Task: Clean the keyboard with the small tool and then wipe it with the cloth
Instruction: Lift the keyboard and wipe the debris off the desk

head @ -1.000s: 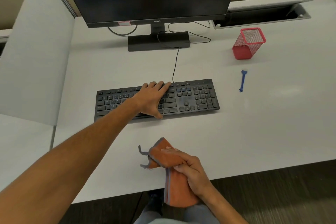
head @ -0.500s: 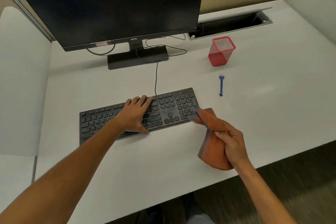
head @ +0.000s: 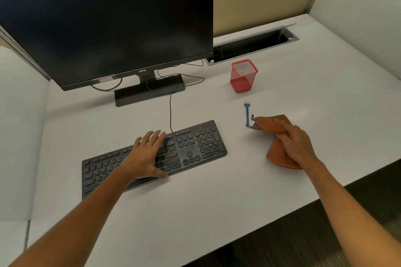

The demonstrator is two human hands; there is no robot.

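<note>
Half the keyboard (head: 195, 145) under hand (head: 147, 156)

Keyboard (head: 195, 147): lay on the desk (head: 195, 212), before the monitor (head: 104, 24).
Small tool (head: 247, 115): lay right of the keyboard, before the mesh cup (head: 244, 77).
Cloth (head: 275, 136): lay just right of the tool.

A dark monitor (head: 108, 19) and red mesh pen cup (head: 244, 76) stand on the white desk (head: 195, 212).

matt desk (head: 195, 212), soft cloth (head: 275, 154)
</note>
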